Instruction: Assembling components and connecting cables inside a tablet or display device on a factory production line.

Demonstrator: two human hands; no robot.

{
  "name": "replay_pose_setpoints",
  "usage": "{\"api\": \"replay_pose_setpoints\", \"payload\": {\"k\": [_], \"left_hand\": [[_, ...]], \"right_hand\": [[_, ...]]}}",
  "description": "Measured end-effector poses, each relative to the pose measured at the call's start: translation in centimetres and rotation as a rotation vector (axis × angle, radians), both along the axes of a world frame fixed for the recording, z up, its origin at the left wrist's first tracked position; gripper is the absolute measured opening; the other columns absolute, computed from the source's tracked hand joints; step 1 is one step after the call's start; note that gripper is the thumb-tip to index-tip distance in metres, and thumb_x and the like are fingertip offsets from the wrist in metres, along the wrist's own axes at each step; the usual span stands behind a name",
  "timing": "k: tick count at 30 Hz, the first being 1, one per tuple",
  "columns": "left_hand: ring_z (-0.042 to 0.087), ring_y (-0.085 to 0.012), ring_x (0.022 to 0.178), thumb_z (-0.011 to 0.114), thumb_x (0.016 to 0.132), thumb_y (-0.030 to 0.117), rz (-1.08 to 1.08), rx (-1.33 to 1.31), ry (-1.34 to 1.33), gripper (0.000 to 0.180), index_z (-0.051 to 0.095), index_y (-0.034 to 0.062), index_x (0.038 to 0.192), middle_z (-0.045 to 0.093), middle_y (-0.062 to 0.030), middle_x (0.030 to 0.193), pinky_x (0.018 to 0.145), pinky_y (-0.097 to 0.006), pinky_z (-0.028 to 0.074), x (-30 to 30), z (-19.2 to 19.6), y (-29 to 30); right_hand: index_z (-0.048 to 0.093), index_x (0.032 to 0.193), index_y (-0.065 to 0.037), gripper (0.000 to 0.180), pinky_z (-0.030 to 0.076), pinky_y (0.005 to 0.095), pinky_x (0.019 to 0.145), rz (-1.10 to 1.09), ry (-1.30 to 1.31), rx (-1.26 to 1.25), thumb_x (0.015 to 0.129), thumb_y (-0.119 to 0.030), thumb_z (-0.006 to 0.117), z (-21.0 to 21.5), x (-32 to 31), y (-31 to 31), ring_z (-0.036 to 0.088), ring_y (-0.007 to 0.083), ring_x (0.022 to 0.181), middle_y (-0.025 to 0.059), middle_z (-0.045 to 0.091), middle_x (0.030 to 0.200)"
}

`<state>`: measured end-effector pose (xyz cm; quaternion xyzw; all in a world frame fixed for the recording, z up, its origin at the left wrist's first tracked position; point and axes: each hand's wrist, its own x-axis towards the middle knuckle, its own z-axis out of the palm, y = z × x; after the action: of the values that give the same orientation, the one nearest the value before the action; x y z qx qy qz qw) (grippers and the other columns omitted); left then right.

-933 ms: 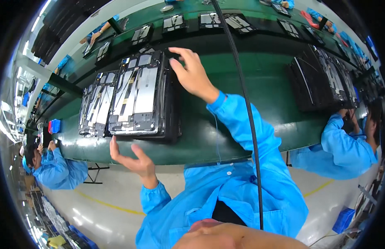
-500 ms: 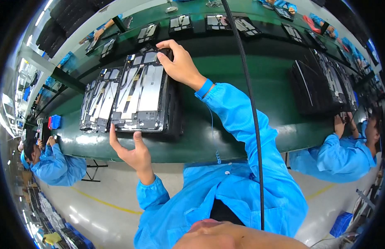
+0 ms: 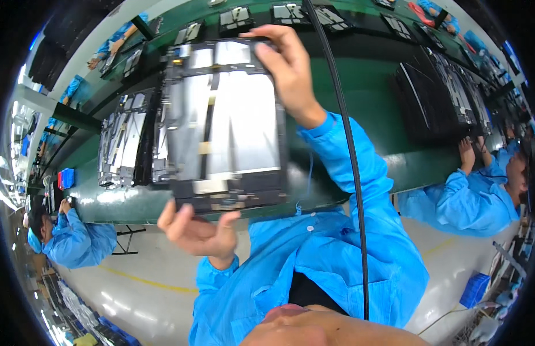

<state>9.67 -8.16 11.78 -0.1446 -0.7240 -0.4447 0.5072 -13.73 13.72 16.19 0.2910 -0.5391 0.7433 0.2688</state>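
Silver-black rectangular panel | in both hands | glossy green table

Device held over the workbench: handheld device above bench, left hand at its near edge, right hand at its far right corner. Left stack on bench, left of device; another stack between, partly behind it. Right-hand stacks well apart, one co-worker on their near side. Device row along far side. Bin on bench, far left.
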Motion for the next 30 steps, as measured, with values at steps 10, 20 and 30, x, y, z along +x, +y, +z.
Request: {"api": "replay_pose_setpoints", "payload": {"k": [10,20,30], "left_hand": [[0.063,-0.008,0.098,0.067,0.11,-0.006,-0.638,0.538,-1.095,0.039,0.052,0.0011,0.145,0.054,-0.0044,0.12,0.08,-0.022,0.051,0.8,-11.1,5.6],[0.079,-0.0256,0.1,0.069,0.105,-0.001,-0.4,-0.27,-0.834,0.024,0.073,0.0016,0.128,0.078,-0.0161,0.113,0.091,-0.037,0.061,-6.6,-11.3,5.6],[0.061,-0.0428,0.147,0.069,0.089,0.002,-0.618,-0.269,-0.746,0.07,0.062,0.0042,0.158,0.069,-0.0212,0.153,0.13,-0.05,0.041,-13.9,-13.8,5.8]], "right_hand": [[0.061,0.142,0.0,0.039,0.052,0.0375,0.112,-0.109,-0.538,0.386,0.104,0.003,0.061,-15.9,9.1,12.8,0.068,0.0236,0.127,0.0143,0.071,0.132],[0.067,0.148,-0.006,0.056,0.052,0.0531,0.111,-0.484,-0.099,1.053,0.093,-0.002,0.061,-15.9,7.5,12.3,0.061,0.0381,0.12,0.0152,0.075,0.132],[0.082,0.104,-0.002,0.013,0.055,0.0459,0.091,-0.047,-0.294,0.98,0.098,-0.011,0.076,-16.6,4.4,14.5,0.066,0.0324,0.095,0.0137,0.074,0.101]]}}
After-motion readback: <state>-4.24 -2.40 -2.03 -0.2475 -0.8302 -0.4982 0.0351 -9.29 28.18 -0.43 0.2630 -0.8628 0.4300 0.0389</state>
